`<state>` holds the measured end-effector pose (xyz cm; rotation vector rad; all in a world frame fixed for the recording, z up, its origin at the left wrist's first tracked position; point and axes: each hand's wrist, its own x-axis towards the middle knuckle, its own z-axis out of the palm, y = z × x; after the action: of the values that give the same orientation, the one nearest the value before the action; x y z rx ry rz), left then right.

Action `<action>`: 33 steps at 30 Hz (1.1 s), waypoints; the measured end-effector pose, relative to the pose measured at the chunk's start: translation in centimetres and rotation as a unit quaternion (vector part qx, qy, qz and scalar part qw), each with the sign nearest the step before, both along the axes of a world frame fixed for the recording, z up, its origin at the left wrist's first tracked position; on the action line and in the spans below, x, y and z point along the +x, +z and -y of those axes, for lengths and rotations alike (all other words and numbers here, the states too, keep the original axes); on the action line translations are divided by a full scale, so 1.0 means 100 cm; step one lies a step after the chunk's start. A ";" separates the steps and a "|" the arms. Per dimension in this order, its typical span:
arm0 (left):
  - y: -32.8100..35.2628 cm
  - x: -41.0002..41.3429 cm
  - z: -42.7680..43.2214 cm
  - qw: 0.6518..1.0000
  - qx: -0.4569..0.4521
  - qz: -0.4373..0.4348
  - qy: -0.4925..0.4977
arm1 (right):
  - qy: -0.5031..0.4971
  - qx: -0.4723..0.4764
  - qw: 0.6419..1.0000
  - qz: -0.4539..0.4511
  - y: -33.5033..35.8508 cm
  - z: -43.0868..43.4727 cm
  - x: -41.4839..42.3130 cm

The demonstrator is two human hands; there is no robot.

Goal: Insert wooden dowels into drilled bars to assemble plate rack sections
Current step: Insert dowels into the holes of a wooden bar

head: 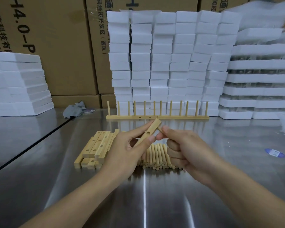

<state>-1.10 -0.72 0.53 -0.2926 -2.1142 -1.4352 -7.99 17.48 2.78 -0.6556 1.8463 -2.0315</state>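
My left hand (127, 150) grips a short drilled wooden bar (152, 127), tilted up to the right, one hole facing me. My right hand (183, 145) pinches a dowel (159, 129) whose tip touches the bar's right side; most of the dowel is hidden by my fingers. A pile of drilled bars (97, 147) lies left of my hands. A row of loose dowels (158, 155) lies on the table under my hands. Finished rack sections (157, 116), with upright dowels, stand in a line farther back.
The work surface is a shiny steel table (143, 195). White foam blocks (171, 55) are stacked behind the racks, with more at the left (18, 83) and right (260, 79). A grey rag (75, 109) lies at the back left. A blue-white label (275, 153) lies at the right. Cardboard boxes (56, 38) stand behind.
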 end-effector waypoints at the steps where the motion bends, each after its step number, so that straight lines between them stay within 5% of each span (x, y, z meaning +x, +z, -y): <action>1: 0.001 0.000 0.000 1.000 0.002 0.003 -0.006 | 0.036 -0.025 0.997 0.060 0.004 -0.002 0.000; 3: 0.002 0.000 -0.003 1.000 0.012 0.007 -0.010 | 0.061 -0.026 0.996 0.065 0.007 -0.005 -0.003; 9: 0.004 -0.002 -0.008 0.992 0.084 0.071 -0.057 | -0.045 0.129 0.980 -0.147 0.003 -0.002 0.001; 14: 0.001 -0.001 -0.010 0.988 0.096 0.105 -0.061 | -0.123 0.220 0.863 -0.438 -0.007 -0.001 0.006; 17: -0.003 -0.001 -0.014 0.988 0.085 0.120 -0.038 | -0.138 0.220 0.835 -0.484 -0.012 0.001 0.004; 25: -0.002 0.001 -0.017 0.995 -0.010 0.088 0.034 | -0.116 0.181 0.879 -0.425 -0.008 0.005 0.013; 27: -0.003 0.001 -0.016 0.996 -0.025 0.071 0.050 | -0.081 0.141 0.934 -0.317 -0.006 0.007 0.018; 29: -0.003 0.001 -0.016 0.996 -0.036 0.061 0.057 | -0.007 0.062 0.992 -0.113 0.000 0.007 0.019; 31: -0.003 0.002 -0.016 0.997 -0.036 0.051 0.053 | 0.064 0.005 0.997 0.051 0.007 0.005 0.017; 33: -0.001 0.002 -0.016 0.997 -0.030 0.051 0.048 | 0.092 -0.001 0.992 0.091 0.009 0.004 0.015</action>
<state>-0.88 0.93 0.40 -0.1413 -2.2260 -1.3591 -6.54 17.10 3.66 -0.5955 1.6188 -1.9073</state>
